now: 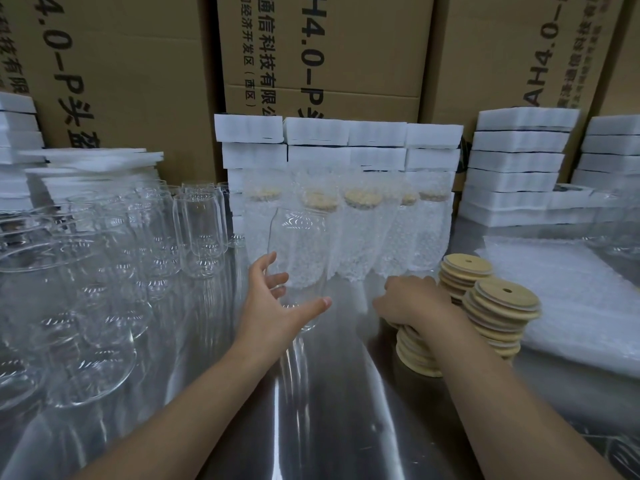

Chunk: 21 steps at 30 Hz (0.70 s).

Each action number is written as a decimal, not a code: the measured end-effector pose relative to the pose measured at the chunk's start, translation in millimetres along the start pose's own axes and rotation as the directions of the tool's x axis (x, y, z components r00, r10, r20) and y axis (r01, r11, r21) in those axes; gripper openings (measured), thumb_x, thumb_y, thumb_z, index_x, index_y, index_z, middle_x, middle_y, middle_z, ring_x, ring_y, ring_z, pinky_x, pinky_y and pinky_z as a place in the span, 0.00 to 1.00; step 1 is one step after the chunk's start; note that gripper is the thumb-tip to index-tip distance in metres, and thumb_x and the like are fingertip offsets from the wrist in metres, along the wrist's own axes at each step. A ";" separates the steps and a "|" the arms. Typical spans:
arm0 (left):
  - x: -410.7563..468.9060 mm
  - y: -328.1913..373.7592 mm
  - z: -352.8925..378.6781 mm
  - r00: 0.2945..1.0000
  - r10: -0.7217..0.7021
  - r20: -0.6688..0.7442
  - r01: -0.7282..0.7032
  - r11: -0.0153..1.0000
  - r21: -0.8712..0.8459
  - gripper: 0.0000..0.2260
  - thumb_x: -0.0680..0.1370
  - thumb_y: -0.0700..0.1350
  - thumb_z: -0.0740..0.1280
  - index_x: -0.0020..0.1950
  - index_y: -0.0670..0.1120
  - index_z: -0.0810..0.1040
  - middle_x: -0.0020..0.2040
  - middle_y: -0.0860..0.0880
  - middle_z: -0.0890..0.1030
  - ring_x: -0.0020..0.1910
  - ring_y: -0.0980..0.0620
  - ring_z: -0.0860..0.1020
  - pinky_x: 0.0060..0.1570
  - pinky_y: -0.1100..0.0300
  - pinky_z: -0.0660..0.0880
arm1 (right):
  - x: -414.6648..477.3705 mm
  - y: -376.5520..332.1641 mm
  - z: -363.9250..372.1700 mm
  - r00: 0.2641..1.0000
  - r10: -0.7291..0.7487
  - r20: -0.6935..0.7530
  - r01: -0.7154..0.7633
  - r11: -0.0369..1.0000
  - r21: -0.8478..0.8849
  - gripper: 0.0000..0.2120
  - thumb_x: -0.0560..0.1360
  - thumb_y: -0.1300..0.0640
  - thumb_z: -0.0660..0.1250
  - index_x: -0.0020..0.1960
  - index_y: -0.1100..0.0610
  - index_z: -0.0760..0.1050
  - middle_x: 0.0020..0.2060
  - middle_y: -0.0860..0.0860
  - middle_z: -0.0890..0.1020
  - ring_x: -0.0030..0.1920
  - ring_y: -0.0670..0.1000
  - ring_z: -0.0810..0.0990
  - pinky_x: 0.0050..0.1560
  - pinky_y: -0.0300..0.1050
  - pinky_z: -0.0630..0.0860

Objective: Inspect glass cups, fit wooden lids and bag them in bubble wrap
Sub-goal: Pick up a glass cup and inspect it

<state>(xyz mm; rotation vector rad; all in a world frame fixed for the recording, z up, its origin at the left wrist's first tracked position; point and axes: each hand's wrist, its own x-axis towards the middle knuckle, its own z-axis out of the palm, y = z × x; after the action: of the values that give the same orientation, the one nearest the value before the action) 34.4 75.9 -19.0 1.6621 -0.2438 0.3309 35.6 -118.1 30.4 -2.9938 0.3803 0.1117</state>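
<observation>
My left hand (273, 299) holds a clear glass cup (299, 251) upright above the steel table, thumb on its near side and fingers behind it. My right hand (412, 301) lies on top of the nearest stack of wooden lids (415, 351), its fingers curled over the top lid. Two more lid stacks (502, 306) stand just to the right, each lid with a small hole. Behind the cup stands a row of several lidded cups in bubble-wrap bags (360, 233).
Many bare glass cups (104, 271) crowd the left half of the steel table (329, 410). Flat bubble-wrap bags (571, 299) lie at the right. White foam blocks (519, 168) and cardboard boxes (311, 64) line the back.
</observation>
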 end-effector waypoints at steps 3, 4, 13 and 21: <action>-0.2 -0.6 0.1 1.000 0.008 0.012 -0.009 1.000 0.023 0.41 0.65 0.46 0.81 0.68 0.62 0.58 0.62 0.54 0.71 0.61 0.55 0.72 0.46 0.68 0.68 | 0.1 -2.5 -0.5 1.000 0.023 -0.016 -0.023 0.999 0.026 0.25 0.80 0.48 0.55 0.74 0.55 0.61 0.73 0.59 0.60 0.72 0.62 0.55 0.68 0.55 0.61; -0.3 -0.9 0.2 1.000 0.011 0.012 -0.011 0.999 0.030 0.41 0.65 0.46 0.81 0.67 0.63 0.58 0.61 0.55 0.71 0.61 0.55 0.71 0.46 0.69 0.68 | -0.4 -3.4 -1.7 0.998 0.024 -0.054 -0.021 0.998 0.061 0.25 0.80 0.47 0.54 0.74 0.55 0.60 0.73 0.60 0.58 0.72 0.62 0.54 0.68 0.56 0.60; -1.7 -1.3 1.3 0.997 0.061 0.045 -0.068 0.980 0.184 0.45 0.63 0.48 0.82 0.72 0.60 0.59 0.59 0.58 0.71 0.61 0.57 0.71 0.55 0.62 0.68 | -6.7 -14.9 -19.5 0.795 0.185 -0.577 0.520 0.280 0.807 0.17 0.66 0.46 0.71 0.51 0.45 0.68 0.55 0.48 0.63 0.47 0.46 0.75 0.33 0.29 0.71; -4.1 -3.2 2.8 0.988 0.096 0.118 -0.127 0.950 0.287 0.45 0.62 0.50 0.82 0.71 0.62 0.58 0.62 0.59 0.70 0.62 0.59 0.71 0.55 0.63 0.68 | -13.5 -25.9 -19.0 0.821 0.038 -0.570 0.571 -0.073 0.818 0.12 0.66 0.49 0.68 0.40 0.53 0.67 0.42 0.41 0.79 0.41 0.54 0.78 0.58 0.58 0.75</action>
<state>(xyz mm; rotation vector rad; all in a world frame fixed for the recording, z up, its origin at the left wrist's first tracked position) 31.9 73.3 -23.7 1.9670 -0.3816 0.3810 30.1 -92.3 53.3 -1.3956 -0.1863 -0.6451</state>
